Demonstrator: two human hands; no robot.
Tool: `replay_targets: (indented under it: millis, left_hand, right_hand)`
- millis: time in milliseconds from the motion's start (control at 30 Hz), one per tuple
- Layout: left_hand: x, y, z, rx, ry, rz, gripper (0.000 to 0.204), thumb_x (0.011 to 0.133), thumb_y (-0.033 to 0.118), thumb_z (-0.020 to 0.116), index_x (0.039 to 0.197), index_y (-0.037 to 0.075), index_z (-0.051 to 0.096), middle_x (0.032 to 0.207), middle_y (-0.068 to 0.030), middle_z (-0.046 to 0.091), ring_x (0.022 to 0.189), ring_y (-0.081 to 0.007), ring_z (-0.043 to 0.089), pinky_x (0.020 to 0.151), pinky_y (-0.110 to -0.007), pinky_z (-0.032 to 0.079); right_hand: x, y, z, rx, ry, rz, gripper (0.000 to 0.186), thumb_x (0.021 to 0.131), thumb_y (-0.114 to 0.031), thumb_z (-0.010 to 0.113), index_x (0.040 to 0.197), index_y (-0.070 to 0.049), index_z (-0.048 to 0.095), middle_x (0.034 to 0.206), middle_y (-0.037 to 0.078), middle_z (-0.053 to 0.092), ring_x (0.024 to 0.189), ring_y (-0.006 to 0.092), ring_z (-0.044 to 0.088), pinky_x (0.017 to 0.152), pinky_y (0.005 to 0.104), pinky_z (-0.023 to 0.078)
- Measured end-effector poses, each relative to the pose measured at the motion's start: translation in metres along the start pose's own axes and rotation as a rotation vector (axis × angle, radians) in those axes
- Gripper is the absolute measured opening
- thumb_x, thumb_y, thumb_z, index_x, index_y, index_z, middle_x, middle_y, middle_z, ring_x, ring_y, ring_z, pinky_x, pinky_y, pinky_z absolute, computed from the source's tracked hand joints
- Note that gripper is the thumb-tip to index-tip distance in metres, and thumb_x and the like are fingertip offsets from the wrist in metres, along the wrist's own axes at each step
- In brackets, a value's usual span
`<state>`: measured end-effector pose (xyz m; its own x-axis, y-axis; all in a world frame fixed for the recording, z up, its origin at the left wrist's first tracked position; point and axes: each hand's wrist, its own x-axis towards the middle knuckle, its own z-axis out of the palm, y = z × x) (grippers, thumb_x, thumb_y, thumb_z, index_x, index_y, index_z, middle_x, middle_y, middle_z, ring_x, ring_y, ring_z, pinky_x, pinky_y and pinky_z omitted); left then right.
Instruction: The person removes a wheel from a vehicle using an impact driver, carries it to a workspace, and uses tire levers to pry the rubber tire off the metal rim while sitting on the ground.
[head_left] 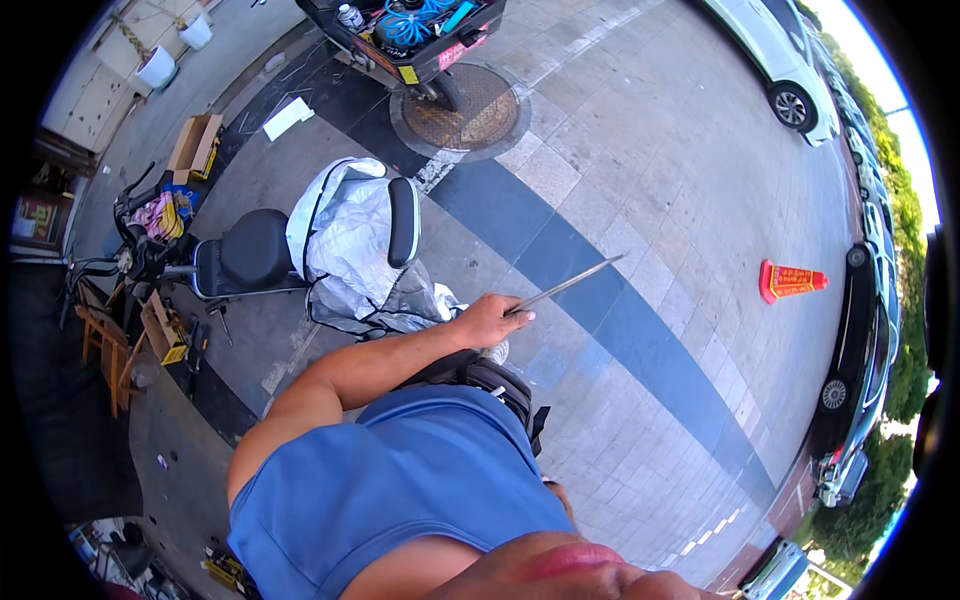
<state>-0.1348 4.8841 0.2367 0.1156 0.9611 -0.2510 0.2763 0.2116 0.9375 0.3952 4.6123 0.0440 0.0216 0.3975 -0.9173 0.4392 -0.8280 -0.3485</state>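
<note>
My left hand (490,322) is closed around one end of a long thin metal rod (572,284). The rod tapers toward its far end and slants up to the right above the pavement; its exact kind cannot be told, and the gripped end is hidden in the fingers. Beyond the wrist stands a scooter with a black seat (253,247) and a silvery white quilted cover (350,235) draped over its rear. A black bag (490,385) sits at my waist, against the blue shirt. A small patch of skin shows at the shirt's right edge, but no right hand can be made out.
A cart (425,45) loaded with blue cable and bottles stands at the far side, beside a round manhole cover (460,110). Cardboard boxes (195,145) and a wooden stool (108,350) are at the left. An orange-red cone (792,281) and parked cars (850,350) are on the right.
</note>
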Motion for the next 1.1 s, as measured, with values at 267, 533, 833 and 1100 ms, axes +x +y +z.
replay_targets:
  millis: [267,533,833,1100]
  left_hand:
    - [0.127,-0.023,-0.055,-0.172,0.523,-0.275,0.034,0.098,0.034,0.065,0.094,0.0,0.069,0.064,0.0,0.052,0.059,-0.0111,0.046,0.055,-0.032,0.037]
    - [0.268,-0.034,-0.173,-0.546,0.725,-0.517,0.031,0.095,0.032,0.068,0.095,0.001,0.068,0.066,-0.0018,0.056,0.053,-0.0108,0.047,0.048,-0.031,0.035]
    - [0.297,0.009,-0.28,-0.328,1.217,-0.572,0.034,0.096,0.031,0.068,0.095,-0.002,0.067,0.068,-0.0014,0.054,0.065,-0.0113,0.047,0.059,-0.033,0.04]
    - [0.327,0.033,-0.28,-0.816,1.849,-0.733,0.026,0.098,0.027,0.067,0.09,0.003,0.062,0.062,0.005,0.045,0.051,-0.0043,0.039,0.046,-0.025,0.031]
  right_hand:
    - [0.184,-0.595,-0.287,-0.456,0.682,-0.531,0.031,0.091,-0.016,0.062,0.118,-0.001,0.066,0.083,0.011,0.07,0.064,0.0191,0.068,0.053,0.0328,0.052]
    - [0.232,-0.986,-0.063,-0.696,0.157,-1.009,0.034,0.089,-0.018,0.067,0.12,-0.002,0.066,0.097,0.017,0.074,0.084,0.0251,0.072,0.077,0.0362,0.055]
    - [0.119,-1.36,0.294,-0.775,-0.27,-1.875,0.024,0.09,-0.022,0.067,0.106,-0.005,0.069,0.103,0.02,0.07,0.098,0.0382,0.066,0.086,0.0459,0.053]
    - [0.222,-1.549,0.58,-1.948,-0.471,-1.806,0.037,0.084,-0.011,0.059,0.119,-0.003,0.069,0.122,0.022,0.067,0.117,0.0387,0.063,0.099,0.0458,0.051]
